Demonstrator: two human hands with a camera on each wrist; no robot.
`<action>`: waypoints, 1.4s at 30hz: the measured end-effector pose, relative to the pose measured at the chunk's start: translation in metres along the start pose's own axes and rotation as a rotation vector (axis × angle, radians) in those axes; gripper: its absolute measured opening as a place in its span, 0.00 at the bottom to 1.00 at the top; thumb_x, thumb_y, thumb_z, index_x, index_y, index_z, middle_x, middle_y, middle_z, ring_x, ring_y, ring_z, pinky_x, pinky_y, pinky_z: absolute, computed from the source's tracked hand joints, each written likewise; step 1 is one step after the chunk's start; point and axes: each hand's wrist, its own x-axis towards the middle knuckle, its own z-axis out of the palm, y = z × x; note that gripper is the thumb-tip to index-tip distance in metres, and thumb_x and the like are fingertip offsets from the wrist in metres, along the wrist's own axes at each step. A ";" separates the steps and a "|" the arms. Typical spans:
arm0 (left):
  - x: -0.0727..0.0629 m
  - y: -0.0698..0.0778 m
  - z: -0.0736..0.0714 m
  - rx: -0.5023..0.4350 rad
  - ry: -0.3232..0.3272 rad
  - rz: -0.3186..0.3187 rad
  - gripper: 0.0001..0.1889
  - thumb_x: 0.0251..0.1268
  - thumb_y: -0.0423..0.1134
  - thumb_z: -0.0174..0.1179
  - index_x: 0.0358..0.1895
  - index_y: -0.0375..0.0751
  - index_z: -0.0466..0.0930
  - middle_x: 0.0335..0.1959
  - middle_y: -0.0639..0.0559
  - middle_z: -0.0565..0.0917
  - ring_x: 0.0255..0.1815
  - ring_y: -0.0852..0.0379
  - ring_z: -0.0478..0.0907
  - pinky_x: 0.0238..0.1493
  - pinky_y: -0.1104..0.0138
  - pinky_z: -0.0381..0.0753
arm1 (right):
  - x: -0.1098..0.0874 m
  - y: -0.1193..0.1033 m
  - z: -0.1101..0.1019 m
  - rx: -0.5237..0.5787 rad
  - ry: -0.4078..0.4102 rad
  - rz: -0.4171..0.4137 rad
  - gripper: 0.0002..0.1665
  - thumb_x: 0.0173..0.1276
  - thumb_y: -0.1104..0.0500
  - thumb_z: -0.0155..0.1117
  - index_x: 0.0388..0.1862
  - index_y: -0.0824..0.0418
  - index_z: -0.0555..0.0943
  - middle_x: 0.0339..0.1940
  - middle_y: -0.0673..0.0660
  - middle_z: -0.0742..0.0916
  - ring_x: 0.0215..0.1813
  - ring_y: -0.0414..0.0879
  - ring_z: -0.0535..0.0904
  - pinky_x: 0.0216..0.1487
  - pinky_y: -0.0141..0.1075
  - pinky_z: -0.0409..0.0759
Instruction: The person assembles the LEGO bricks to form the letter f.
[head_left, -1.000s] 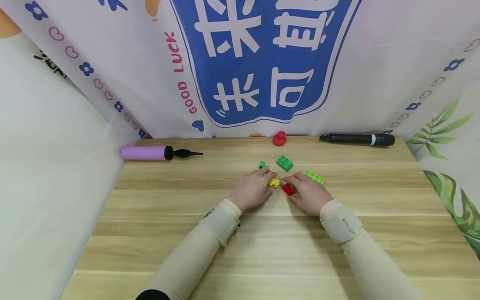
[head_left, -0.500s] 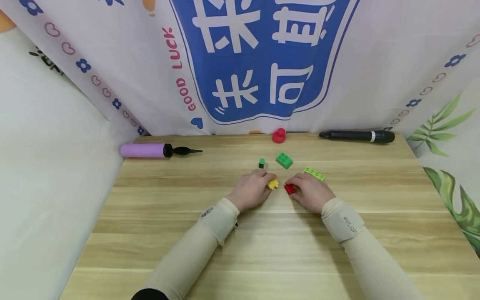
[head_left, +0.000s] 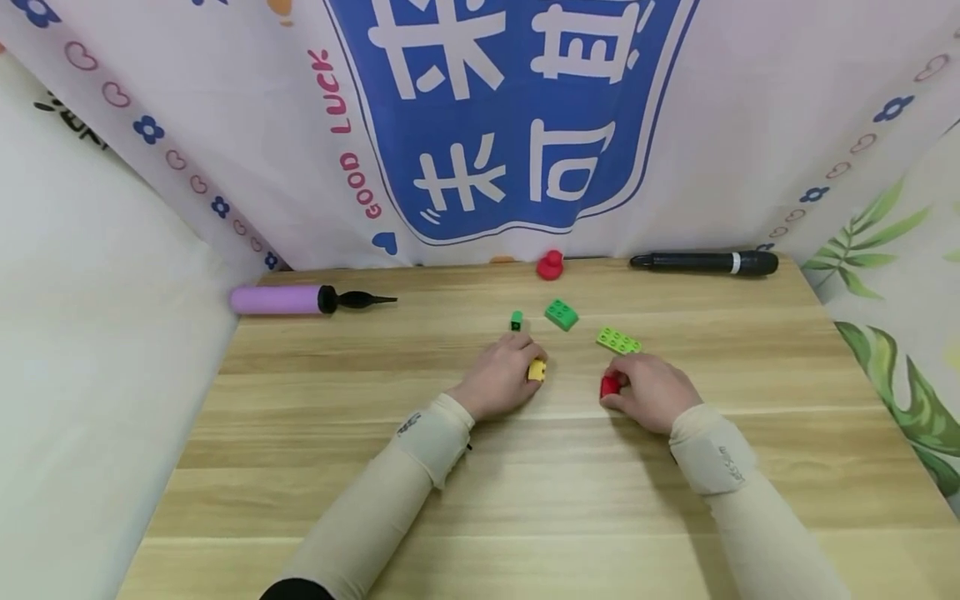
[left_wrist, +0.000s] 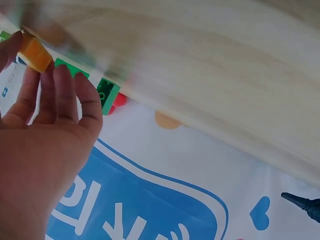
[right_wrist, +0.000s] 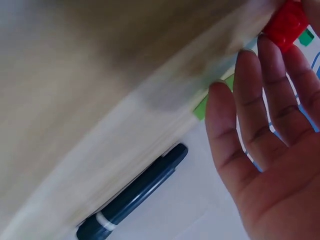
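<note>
Between thumb and fingers the left hand pinches a yellow toy brick, which shows orange-yellow in the left wrist view. To its right, the right hand pinches a red toy brick; its studs show in the right wrist view. Just beyond the left fingers stands a small green brick with a dark hollow side. A larger green brick lies farther back, between the hands. The lime green brick lies directly behind the right hand.
Along the table's back edge are a purple pump with a black nozzle, a red knobbed object and a black microphone-like object. A printed cloth hangs behind the wooden table.
The right hand has moved right with the red brick, away from the left hand. The left hand keeps the yellow brick, now turned slightly. The camera view has shifted a little.
</note>
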 end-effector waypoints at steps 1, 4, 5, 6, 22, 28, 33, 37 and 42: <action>0.001 0.000 0.000 -0.010 0.006 0.006 0.17 0.73 0.45 0.69 0.61 0.47 0.84 0.59 0.52 0.83 0.65 0.52 0.78 0.68 0.57 0.78 | -0.003 0.002 -0.002 0.001 0.002 0.010 0.11 0.67 0.51 0.79 0.42 0.53 0.86 0.39 0.51 0.87 0.41 0.48 0.81 0.45 0.49 0.82; 0.002 -0.001 0.001 -0.055 0.008 0.019 0.17 0.72 0.45 0.70 0.60 0.47 0.84 0.59 0.52 0.87 0.63 0.53 0.81 0.68 0.58 0.79 | -0.013 0.011 -0.006 -0.006 0.018 0.045 0.11 0.66 0.52 0.80 0.40 0.53 0.86 0.40 0.53 0.87 0.41 0.49 0.80 0.45 0.50 0.82; 0.003 -0.001 0.001 -0.081 0.005 0.018 0.17 0.72 0.45 0.70 0.60 0.47 0.85 0.59 0.52 0.87 0.62 0.54 0.82 0.67 0.58 0.80 | -0.016 0.014 -0.008 -0.013 0.027 0.058 0.11 0.65 0.52 0.80 0.40 0.54 0.86 0.39 0.53 0.87 0.40 0.49 0.80 0.45 0.50 0.82; 0.003 -0.002 0.001 -0.111 0.000 0.011 0.18 0.72 0.45 0.70 0.61 0.47 0.84 0.60 0.52 0.87 0.61 0.55 0.82 0.67 0.58 0.80 | -0.018 0.018 -0.009 -0.022 0.034 0.071 0.12 0.65 0.53 0.80 0.40 0.55 0.86 0.38 0.53 0.87 0.39 0.49 0.80 0.44 0.50 0.82; 0.005 -0.001 -0.005 -0.367 -0.064 -0.041 0.20 0.77 0.38 0.66 0.67 0.40 0.78 0.60 0.48 0.82 0.57 0.56 0.82 0.59 0.65 0.84 | -0.029 0.055 -0.024 0.173 0.050 0.093 0.21 0.72 0.60 0.73 0.57 0.68 0.78 0.45 0.66 0.90 0.47 0.58 0.88 0.50 0.55 0.85; 0.010 -0.002 -0.003 -0.356 -0.096 -0.028 0.20 0.74 0.37 0.68 0.65 0.39 0.81 0.48 0.52 0.84 0.45 0.58 0.79 0.49 0.66 0.82 | -0.032 0.063 -0.033 0.205 0.242 0.129 0.28 0.84 0.53 0.60 0.71 0.71 0.73 0.55 0.71 0.84 0.53 0.65 0.85 0.49 0.59 0.84; 0.006 -0.004 -0.002 -0.364 -0.116 -0.057 0.20 0.71 0.32 0.70 0.63 0.36 0.81 0.51 0.49 0.85 0.47 0.59 0.83 0.52 0.67 0.85 | -0.031 0.062 -0.037 0.251 0.386 0.151 0.33 0.85 0.48 0.55 0.76 0.70 0.70 0.59 0.71 0.82 0.53 0.64 0.84 0.46 0.55 0.82; 0.003 -0.006 -0.002 -0.349 -0.104 -0.074 0.18 0.70 0.33 0.71 0.61 0.35 0.83 0.50 0.48 0.84 0.47 0.58 0.81 0.50 0.67 0.84 | -0.032 0.057 -0.043 0.304 0.477 0.202 0.34 0.81 0.46 0.62 0.74 0.68 0.72 0.58 0.70 0.84 0.50 0.63 0.85 0.40 0.37 0.80; 0.005 -0.008 -0.004 -0.302 -0.088 -0.067 0.15 0.69 0.38 0.71 0.56 0.38 0.85 0.45 0.51 0.83 0.44 0.57 0.78 0.46 0.68 0.81 | -0.036 0.053 -0.052 0.345 0.565 0.255 0.32 0.76 0.47 0.69 0.69 0.66 0.78 0.58 0.68 0.85 0.42 0.42 0.82 0.34 0.19 0.71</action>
